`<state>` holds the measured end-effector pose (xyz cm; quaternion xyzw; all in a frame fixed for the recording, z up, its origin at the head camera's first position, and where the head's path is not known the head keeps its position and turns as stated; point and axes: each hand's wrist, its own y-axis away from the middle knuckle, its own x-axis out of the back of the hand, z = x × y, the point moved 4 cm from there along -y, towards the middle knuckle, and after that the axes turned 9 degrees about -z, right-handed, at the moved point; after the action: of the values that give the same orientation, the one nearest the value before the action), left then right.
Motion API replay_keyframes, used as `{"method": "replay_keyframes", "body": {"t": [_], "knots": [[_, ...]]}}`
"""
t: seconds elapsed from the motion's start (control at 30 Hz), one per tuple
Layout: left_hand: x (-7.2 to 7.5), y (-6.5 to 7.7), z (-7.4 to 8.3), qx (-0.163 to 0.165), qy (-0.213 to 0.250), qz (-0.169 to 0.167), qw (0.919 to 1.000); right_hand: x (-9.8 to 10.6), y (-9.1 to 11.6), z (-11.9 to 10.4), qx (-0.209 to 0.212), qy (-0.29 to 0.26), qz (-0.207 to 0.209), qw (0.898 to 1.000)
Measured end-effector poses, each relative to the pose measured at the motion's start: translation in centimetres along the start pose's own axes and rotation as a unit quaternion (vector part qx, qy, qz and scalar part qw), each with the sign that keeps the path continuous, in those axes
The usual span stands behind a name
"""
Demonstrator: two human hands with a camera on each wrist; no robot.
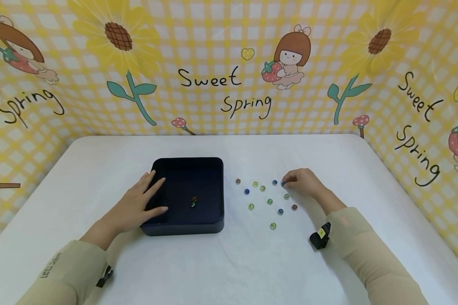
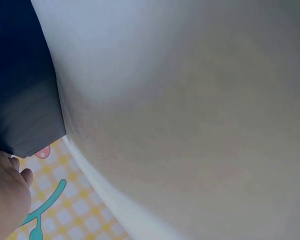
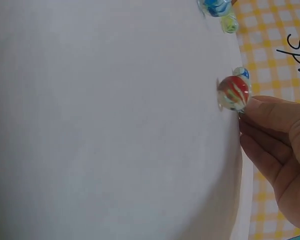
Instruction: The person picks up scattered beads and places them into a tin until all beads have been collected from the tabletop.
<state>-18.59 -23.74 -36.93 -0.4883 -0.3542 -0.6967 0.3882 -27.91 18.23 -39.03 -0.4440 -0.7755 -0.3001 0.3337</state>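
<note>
A dark navy square tray (image 1: pixel 208 228) stands on the white table, two marbles touching inside it: a reddish one (image 1: pixel 195 198) and a green one (image 1: pixel 193 204). My left hand (image 1: pixel 137 205) rests over the tray's left rim with fingers spread. To the right of the tray, several glass marbles lie scattered, among them a dark blue one (image 1: pixel 247 192), a brown one (image 1: pixel 238 181) and a yellow-green one (image 1: pixel 272 226). At their far right side my right hand (image 1: pixel 303 182) pinches a bluish marble (image 1: pixel 283 184) at its fingertips. In the right wrist view a red-streaked marble (image 3: pixel 234 93) overlaps the thumb tip.
The white table (image 1: pixel 168 271) runs back to a yellow checked cloth (image 1: pixel 210 38) with printed flowers, which also rises at both sides. A black wrist camera (image 1: pixel 320 237) hangs by the right sleeve, another (image 1: pixel 104 276) by the left.
</note>
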Motion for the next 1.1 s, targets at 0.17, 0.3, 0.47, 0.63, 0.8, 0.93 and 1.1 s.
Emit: {"method": "replay_keyframes", "body": {"t": [0.17,0.3,0.47,0.63,0.8,0.93,1.1], "knots": [[-0.1,-0.1,0.1,-0.003,0.002,0.000,1.0000,0.1,0.3,0.3,-0.011,-0.009,0.003,1.000],[-0.1,-0.2,0.2,-0.003,0.004,-0.003,1.0000,0.3,0.5,0.4,-0.012,-0.013,0.009,1.000],[0.0,-0.1,0.3,-0.004,0.006,0.001,1.0000,0.9,1.0,-0.4,0.008,-0.029,0.030,0.999],[0.2,0.0,0.2,-0.001,0.003,0.005,1.0000,1.1,1.4,-1.4,0.023,-0.054,0.042,0.997],[0.3,-0.1,0.2,0.000,0.006,0.000,1.0000,1.0,1.4,-2.8,0.048,-0.069,0.043,0.996],[0.2,-0.1,0.2,-0.002,0.011,-0.008,0.9999,0.8,1.3,-4.2,0.059,-0.087,0.041,0.994],[0.1,-0.1,0.3,-0.002,0.015,-0.005,0.9999,0.4,1.0,-5.6,0.072,-0.109,0.039,0.991]]}}
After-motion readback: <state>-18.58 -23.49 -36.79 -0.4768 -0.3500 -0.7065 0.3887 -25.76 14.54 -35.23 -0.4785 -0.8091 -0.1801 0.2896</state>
